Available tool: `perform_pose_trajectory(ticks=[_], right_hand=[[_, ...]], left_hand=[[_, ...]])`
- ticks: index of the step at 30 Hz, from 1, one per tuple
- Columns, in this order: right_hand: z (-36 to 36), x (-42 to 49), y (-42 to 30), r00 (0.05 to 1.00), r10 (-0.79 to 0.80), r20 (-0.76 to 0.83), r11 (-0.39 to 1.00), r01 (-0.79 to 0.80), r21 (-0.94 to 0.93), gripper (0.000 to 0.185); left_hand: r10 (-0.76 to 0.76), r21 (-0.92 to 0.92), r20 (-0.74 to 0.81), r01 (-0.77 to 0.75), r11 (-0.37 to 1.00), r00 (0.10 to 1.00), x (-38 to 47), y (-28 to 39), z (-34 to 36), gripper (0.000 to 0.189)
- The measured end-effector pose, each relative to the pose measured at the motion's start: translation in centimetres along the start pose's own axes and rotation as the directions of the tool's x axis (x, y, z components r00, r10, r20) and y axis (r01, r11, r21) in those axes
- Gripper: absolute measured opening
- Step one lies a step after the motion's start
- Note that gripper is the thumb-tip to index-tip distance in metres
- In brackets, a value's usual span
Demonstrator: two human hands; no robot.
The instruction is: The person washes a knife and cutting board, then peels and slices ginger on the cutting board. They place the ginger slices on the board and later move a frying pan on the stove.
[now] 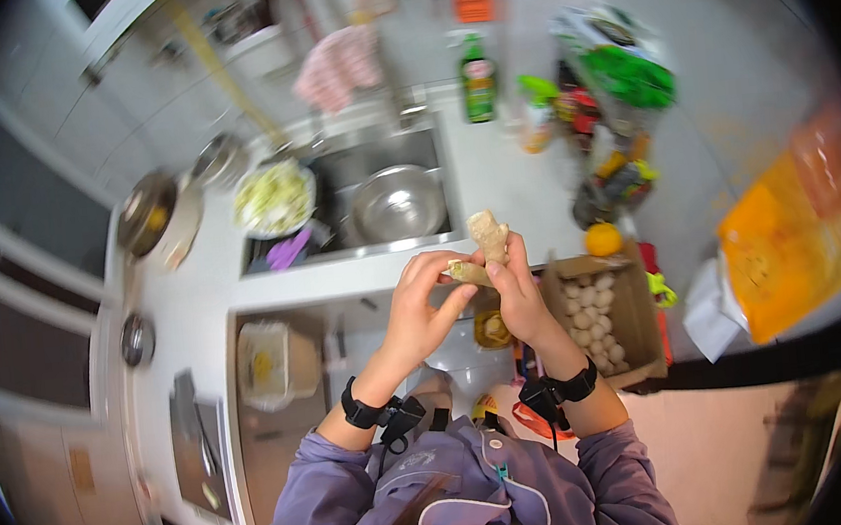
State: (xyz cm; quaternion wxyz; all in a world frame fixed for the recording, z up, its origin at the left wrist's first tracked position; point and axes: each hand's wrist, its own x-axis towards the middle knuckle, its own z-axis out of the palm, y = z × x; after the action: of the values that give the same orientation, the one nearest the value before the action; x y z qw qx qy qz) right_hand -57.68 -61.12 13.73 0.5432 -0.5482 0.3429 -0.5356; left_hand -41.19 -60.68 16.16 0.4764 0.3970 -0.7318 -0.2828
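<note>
Both hands meet in front of the counter edge around a knobbly piece of ginger root (489, 235). My right hand (519, 291) grips the root from below, fingers wrapped round its lower part. My left hand (428, 303) has its fingers and thumb at a side branch of the ginger (469, 273), whose end looks pale and cut. Behind the hands is a stainless steel sink (339, 187) with a metal bowl (399, 204) in it. A white bowl of chopped pale green vegetable (275, 199) stands at the sink's left side, with a purple item (289, 250) just below it.
At the right, a cardboard box (639, 318) holds several eggs, with an orange fruit (603, 239) by its far edge. Bottles and bags stand beyond. On the left counter lie a cutting board (187, 470) and a knife (205, 439). A lidded pan (148, 215) stands at the back left.
</note>
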Motion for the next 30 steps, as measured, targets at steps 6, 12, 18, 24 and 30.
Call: perform_pose_trajectory(ticks=[6, 12, 18, 24, 30], right_hand=[[14.1, -0.7, 3.3, 0.913, 0.087, 0.399, 0.996, -0.075, -0.046, 0.038], [31.1, -3.4, 7.6, 0.744, 0.062, 0.665, 0.997, -0.071, -0.014, 0.033], [48.1, -7.4, 13.2, 0.614, 0.169, 0.771, 0.969, -0.248, -0.016, 0.026], [57.4, -9.6, 17.6, 0.577, 0.24, 0.781, 0.951, -0.301, -0.07, 0.026], [62.8, -7.4, 22.4, 0.569, 0.374, 0.733, 0.918, -0.338, -0.207, 0.024]], left_hand=[[-0.276, -0.083, -0.321, 0.263, 0.961, 0.906, -11.0, -1.1, -11.4, 0.021], [-0.453, -0.321, -0.596, 0.32, 0.891, 0.664, -25.0, -0.9, -23.2, 0.028], [-0.515, -0.325, -0.743, 0.442, 0.836, 0.427, -41.5, -2.4, -36.5, 0.037], [-0.629, -0.602, -0.777, 0.316, 0.733, -0.019, -53.6, -5.5, -47.4, 0.026], [-0.636, -0.658, -0.742, 0.05, 0.751, -0.209, -58.8, -9.6, -57.0, 0.029]])
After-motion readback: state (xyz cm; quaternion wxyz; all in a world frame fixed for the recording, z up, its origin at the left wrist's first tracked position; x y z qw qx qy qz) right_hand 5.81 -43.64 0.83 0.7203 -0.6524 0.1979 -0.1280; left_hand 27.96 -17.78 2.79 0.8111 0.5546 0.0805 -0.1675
